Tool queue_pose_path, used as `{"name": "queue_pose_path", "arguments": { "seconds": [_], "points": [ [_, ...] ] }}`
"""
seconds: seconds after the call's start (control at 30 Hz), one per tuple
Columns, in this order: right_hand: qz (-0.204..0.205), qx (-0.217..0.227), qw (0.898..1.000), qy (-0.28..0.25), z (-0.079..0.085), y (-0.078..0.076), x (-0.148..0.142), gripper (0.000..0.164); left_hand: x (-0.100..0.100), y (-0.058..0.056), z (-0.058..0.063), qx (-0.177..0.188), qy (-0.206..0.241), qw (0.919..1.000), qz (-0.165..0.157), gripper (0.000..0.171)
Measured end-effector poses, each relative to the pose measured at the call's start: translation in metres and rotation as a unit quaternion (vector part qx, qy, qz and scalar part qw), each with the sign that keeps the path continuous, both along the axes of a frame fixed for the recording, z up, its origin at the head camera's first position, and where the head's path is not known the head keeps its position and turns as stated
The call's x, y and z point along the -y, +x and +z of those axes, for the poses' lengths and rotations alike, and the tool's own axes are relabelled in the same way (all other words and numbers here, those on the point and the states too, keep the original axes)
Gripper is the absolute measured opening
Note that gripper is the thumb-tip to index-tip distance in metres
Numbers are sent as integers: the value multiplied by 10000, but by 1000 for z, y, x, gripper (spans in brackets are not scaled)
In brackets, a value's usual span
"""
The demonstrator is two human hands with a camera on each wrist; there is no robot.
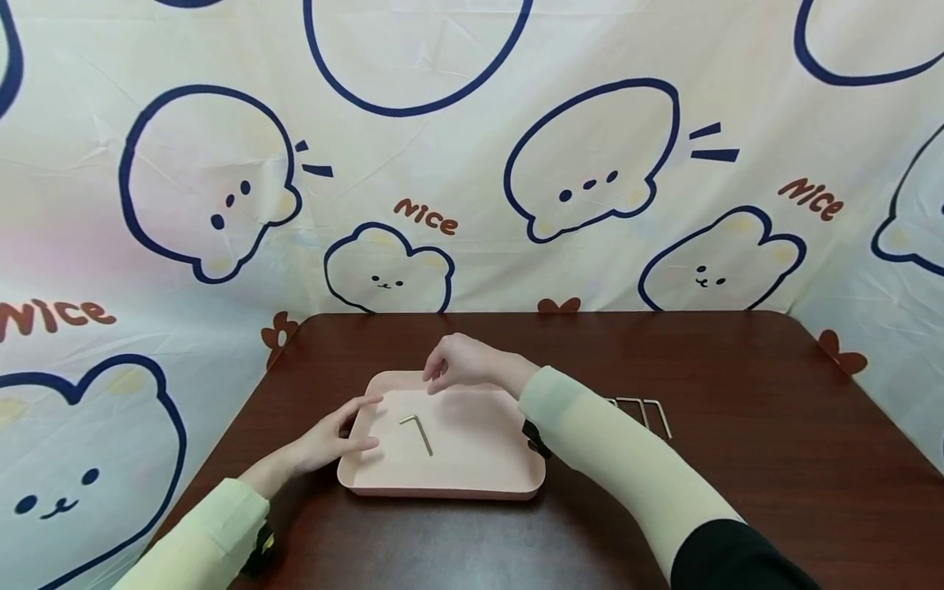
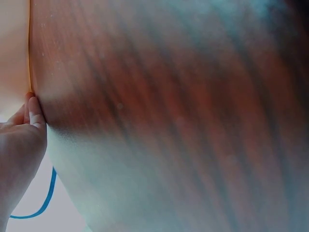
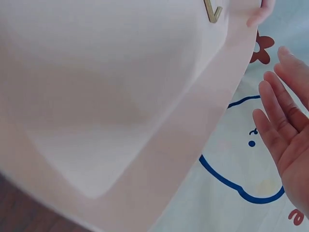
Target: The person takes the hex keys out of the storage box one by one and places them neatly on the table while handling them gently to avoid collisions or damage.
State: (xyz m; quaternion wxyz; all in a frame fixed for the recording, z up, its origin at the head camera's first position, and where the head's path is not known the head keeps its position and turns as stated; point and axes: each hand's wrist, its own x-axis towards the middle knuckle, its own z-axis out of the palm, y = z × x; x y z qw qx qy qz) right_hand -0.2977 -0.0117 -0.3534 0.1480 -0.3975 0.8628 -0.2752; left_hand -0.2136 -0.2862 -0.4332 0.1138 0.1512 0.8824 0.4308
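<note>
An L-shaped brass-coloured hex key lies on the floor of a shallow pale pink tray, left of its middle. My left hand holds the tray's left side, its thumb over the rim; in the left wrist view, fingers touch the tray's edge. Above the tray's far rim is my right hand, its fingers bent loosely downward. The right wrist view shows that hand with fingers apart and nothing in them, beyond the tray wall. One end of the hex key shows there too.
More hex keys lie on the dark brown table to the right, partly hidden behind my right forearm. A cloth printed with cartoon bears hangs behind the table and along its sides.
</note>
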Motion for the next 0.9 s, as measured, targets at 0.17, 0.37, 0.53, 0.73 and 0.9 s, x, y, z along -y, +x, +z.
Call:
{"name": "queue_pose_path", "arguments": {
  "seconds": [0.17, 0.37, 0.53, 0.73, 0.9],
  "points": [
    [-7, 65, 10000, -53, -7, 2, 6, 19, 0, 0, 0, 16, -13, 10000, -10, 69],
    [57, 21, 10000, -1, -20, 2, 14, 18, 0, 0, 0, 15, 4, 10000, -25, 69],
    [58, -20, 9999, 157, -26, 5, 21, 17, 0, -1, 1, -2, -22, 10000, -38, 70],
    [99, -87, 9994, 321, -31, 8, 29, 17, -1, -1, 1, 6, -42, 10000, -45, 70],
    [-40, -140, 9989, 444, -40, 7, 32, 13, -2, 0, 3, 52, -58, 10000, -33, 71]
  ]
}}
